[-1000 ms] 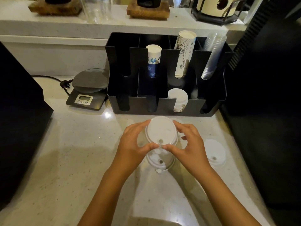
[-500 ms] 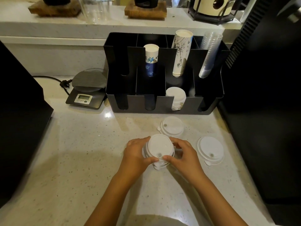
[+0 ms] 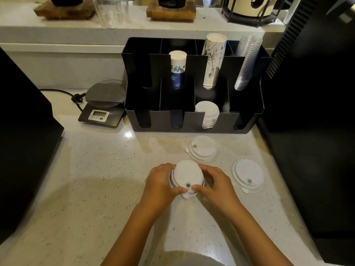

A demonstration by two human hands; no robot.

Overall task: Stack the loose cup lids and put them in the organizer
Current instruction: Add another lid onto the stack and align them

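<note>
A small stack of white cup lids [image 3: 186,174] rests on the counter, gripped from both sides. My left hand [image 3: 161,182] holds its left rim and my right hand [image 3: 216,184] holds its right rim, thumbs meeting at the front. Two loose white lids lie flat nearby: one lid [image 3: 202,148] just beyond the stack, another lid [image 3: 247,175] to its right. The black organizer [image 3: 153,120] stands behind them. A stack of white lids [image 3: 207,114] sits in its front row, third slot from the left.
The organizer's back slots hold a blue-patterned cup stack [image 3: 177,69], a white printed cup stack [image 3: 214,60] and clear plastic cups [image 3: 247,60]. A digital scale [image 3: 104,104] with a cord sits left of it. Dark machines [image 3: 315,112] flank the speckled counter [image 3: 96,179] on both sides.
The lid I held up above a lid on the counter has come down onto it, forming a stack. Both hands stay around it. The camera view shifted, revealing the far loose lid.
</note>
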